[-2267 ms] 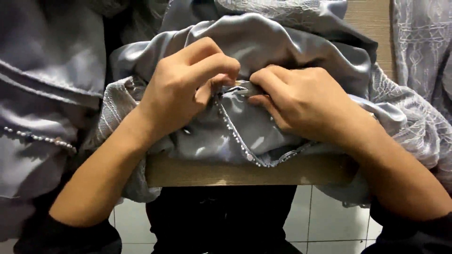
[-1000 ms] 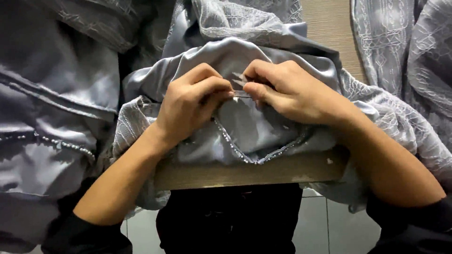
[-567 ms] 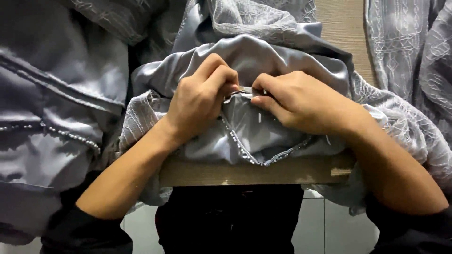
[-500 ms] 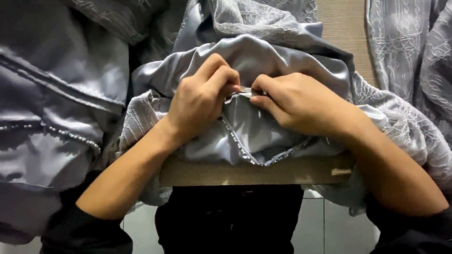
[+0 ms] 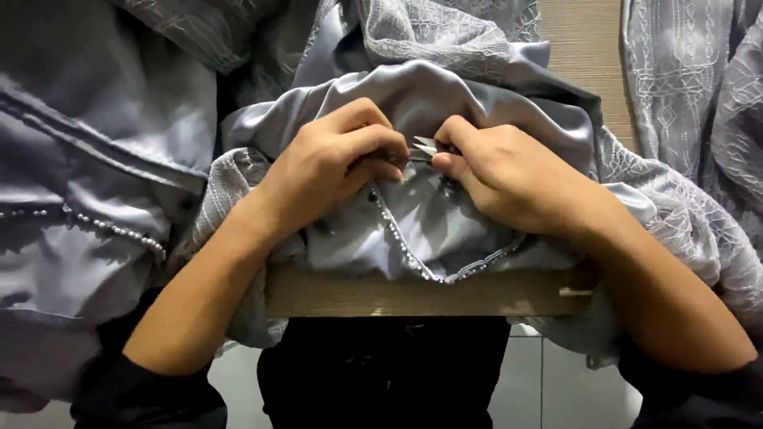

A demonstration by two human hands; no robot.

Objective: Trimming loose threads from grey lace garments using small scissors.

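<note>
Your left hand (image 5: 334, 171) and your right hand (image 5: 509, 179) sit close together at the middle of the scene, knuckles up, fingertips almost meeting over a grey satin garment (image 5: 445, 95). Your left hand's fingers are curled down and pinching a fold of that satin just left of the gap between the hands. Your right hand's thumb and forefinger are closed on a small pale metal tool (image 5: 424, 146) whose pointed tip pokes out leftward toward your left hand; it is too small to tell what kind of tool it is. Both hands press the cloth down on the tabletop (image 5: 421, 292), whose wooden near edge shows as a pale strip just below your wrists.

A beaded trim (image 5: 401, 246) runs from under your left hand's fingers down toward that near edge, then curves right beneath your right wrist. The satin bunches up in a ridge just beyond your knuckles. Grey lace fabric (image 5: 445, 32) lies heaped on the far side of it, and more lace spills off the right side under your right forearm.

On the left, a second grey satin piece (image 5: 95, 159) hangs or lies in broad folds, with its own row of small beads (image 5: 119, 232) crossing it. On the far right, a patterned lace panel (image 5: 699, 87) fills the corner.
</note>
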